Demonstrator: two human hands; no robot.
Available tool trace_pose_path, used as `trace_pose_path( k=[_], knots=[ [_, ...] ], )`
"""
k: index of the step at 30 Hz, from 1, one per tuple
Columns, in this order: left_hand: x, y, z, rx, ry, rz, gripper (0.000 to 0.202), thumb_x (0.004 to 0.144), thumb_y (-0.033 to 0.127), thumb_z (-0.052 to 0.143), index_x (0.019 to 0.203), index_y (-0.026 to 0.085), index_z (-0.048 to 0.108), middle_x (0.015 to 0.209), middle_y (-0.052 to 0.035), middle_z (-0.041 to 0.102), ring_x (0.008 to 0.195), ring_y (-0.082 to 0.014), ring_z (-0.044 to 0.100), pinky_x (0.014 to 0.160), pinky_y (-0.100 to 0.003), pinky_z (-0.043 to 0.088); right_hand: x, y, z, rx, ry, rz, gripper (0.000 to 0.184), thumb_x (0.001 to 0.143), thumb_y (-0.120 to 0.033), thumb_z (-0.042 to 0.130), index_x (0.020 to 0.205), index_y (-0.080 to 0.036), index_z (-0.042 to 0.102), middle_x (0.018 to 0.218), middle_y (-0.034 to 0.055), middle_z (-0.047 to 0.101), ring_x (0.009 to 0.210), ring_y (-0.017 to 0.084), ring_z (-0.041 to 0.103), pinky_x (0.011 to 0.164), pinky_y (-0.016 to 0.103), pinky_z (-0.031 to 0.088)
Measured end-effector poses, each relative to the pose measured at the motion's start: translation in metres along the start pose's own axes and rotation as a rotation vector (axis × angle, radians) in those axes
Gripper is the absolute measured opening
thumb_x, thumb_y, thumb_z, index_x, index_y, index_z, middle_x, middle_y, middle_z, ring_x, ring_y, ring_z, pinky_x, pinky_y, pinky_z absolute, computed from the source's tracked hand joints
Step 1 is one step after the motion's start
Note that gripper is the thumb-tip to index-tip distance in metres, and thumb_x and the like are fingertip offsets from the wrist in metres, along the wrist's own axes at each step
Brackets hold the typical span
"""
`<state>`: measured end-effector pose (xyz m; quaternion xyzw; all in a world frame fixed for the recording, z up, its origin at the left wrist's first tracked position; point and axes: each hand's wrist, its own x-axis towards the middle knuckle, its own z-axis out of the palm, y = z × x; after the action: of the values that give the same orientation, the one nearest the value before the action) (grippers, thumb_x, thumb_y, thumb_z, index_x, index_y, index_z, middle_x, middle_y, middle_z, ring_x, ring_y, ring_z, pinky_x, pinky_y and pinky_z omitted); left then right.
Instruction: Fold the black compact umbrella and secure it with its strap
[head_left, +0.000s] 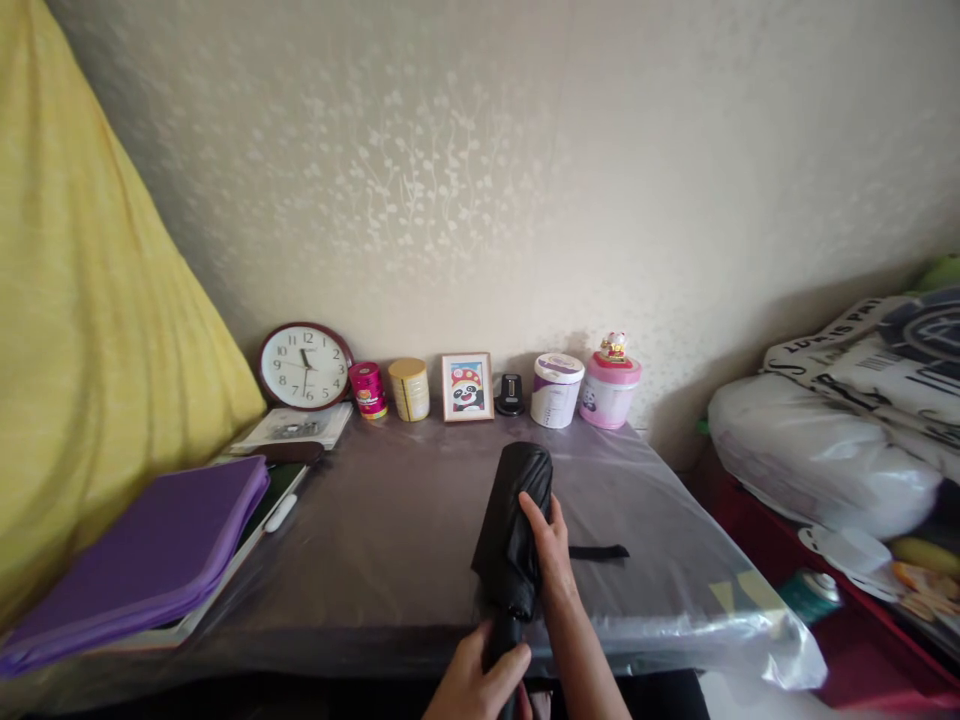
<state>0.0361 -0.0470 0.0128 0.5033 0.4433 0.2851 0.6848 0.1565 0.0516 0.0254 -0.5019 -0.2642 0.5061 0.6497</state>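
A black folding umbrella (504, 525), collapsed with its cloth gathered, points away from me over the near half of the table. My left hand (484, 672) is wrapped round its handle at the table's front edge. Against the right side of the cloth lies my right hand (551, 545), with its fingers curled over the folds and partly hidden behind them. A black strap (598, 552) sticks out to the right, past my right wrist.
Plastic film covers the table (390, 520). Along the wall stand a clock (305, 366), a pink tin (367, 390), a yellow tin (409, 390), a framed panda picture (467, 388) and two tubs (556, 392). A purple folder (150, 550) lies left; bags (817, 450) are piled right.
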Motion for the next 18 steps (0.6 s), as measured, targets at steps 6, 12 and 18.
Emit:
trace_pose_path(
  k=[6,12,18],
  knots=[
    [0.006,-0.004,0.012,-0.578,-0.254,-0.068,0.039,0.067,0.043,0.06,0.093,0.016,0.05,0.055,0.0039,0.051,0.044,-0.0089,0.046,0.05,-0.022,0.033,-0.01,-0.013,0.001,0.16,-0.134,0.058,0.056,0.068,-0.046,0.067,0.116,-0.02,0.053,0.091,0.0028,0.068,0.077,0.021,0.065,0.068,0.03,0.053],
    [0.009,-0.003,0.018,-0.393,-0.155,-0.079,0.023,0.066,0.038,0.057,0.076,0.019,0.049,0.044,0.0076,0.04,0.039,-0.0066,0.034,0.045,-0.021,0.025,-0.007,-0.009,-0.005,-0.079,-0.079,-0.063,0.068,0.07,-0.049,0.063,0.13,-0.024,0.042,0.112,0.0032,0.063,0.101,0.023,0.059,0.083,0.032,0.049],
    [0.019,-0.01,0.02,0.031,0.151,-0.039,0.019,0.072,0.036,0.053,0.081,0.018,0.054,0.044,0.0052,0.047,0.042,-0.0128,0.046,0.048,-0.024,0.035,-0.009,-0.006,-0.004,-0.284,-0.012,-0.23,0.075,0.072,-0.049,0.06,0.137,-0.024,0.031,0.13,0.0038,0.05,0.119,0.023,0.045,0.102,0.036,0.033]
  ],
)
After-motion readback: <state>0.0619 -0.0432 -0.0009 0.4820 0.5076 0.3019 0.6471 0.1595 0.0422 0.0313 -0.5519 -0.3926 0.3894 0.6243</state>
